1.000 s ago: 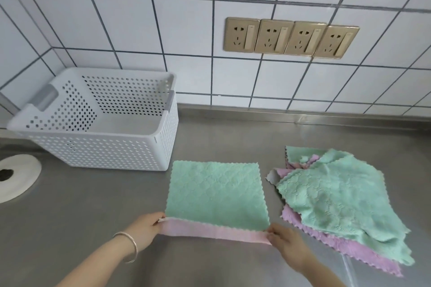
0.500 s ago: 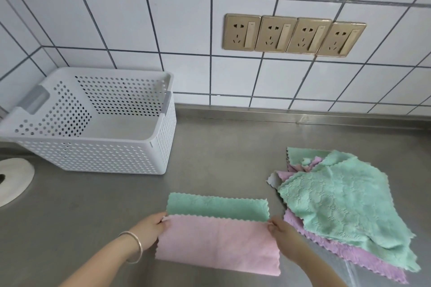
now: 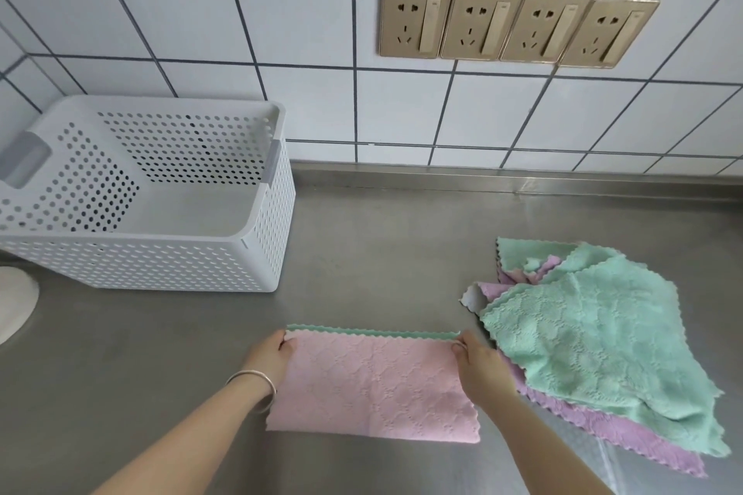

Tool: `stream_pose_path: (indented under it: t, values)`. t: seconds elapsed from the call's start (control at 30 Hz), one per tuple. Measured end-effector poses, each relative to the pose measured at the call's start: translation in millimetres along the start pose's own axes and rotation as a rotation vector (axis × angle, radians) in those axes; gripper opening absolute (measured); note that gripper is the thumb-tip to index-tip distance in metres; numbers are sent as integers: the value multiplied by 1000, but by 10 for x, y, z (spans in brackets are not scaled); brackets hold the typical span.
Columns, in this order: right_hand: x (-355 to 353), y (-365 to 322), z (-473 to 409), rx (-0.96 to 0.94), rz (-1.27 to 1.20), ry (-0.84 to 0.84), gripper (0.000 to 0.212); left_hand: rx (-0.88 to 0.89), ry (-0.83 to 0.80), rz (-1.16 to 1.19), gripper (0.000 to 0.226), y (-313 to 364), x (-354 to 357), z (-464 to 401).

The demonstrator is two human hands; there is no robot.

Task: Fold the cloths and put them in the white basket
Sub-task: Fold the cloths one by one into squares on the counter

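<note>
The folded cloth (image 3: pixel 374 386) lies flat on the steel table (image 3: pixel 382 253), pink face up, with a thin green scalloped strip showing along its far edge. The left hand (image 3: pixel 268 354) pinches the far left corner and the right hand (image 3: pixel 478 368) pinches the far right one, fingers curled tight, apparently through both layers. Right of the right fingers sits the loose cloth pile (image 3: pixel 595 350); beyond the left fingers stands the white basket (image 3: pixel 161 265).
</note>
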State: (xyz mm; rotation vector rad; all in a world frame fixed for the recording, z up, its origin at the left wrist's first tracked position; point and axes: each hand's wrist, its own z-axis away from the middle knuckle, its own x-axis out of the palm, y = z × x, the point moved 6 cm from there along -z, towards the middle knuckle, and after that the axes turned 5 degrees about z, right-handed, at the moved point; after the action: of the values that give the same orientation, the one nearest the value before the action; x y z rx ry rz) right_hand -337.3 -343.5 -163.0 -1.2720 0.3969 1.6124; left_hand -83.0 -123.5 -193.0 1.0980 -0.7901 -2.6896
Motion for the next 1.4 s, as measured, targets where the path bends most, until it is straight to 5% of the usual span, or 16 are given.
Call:
stream_pose_path:
  t: [0.5,0.6,0.73,0.87,0.97,1.27,1.4]
  values:
    - [10,26,-102,129,-33,-2,25,5,45,-211,35,124,-14,-80]
    - [-30,63,-28,218,-229,50,15,55,232,-233,19,230,-146,56]
    - [49,125,183,294,-261,52,25,238,429,-216,42,383,-92,221]
    - [188,201,436,422,-264,-14,29,612,165,-505,59,776,407,511]
    - [263,192,584,469,-209,-71,36,684,-122,-751,86,752,838,630]
    - [379,115,824,508,-16,-149,50,753,-25,-856,88,508,1090,525]
    - [333,70,874,528,-201,-95,18,692,-158,-879,85,725,1040,695]
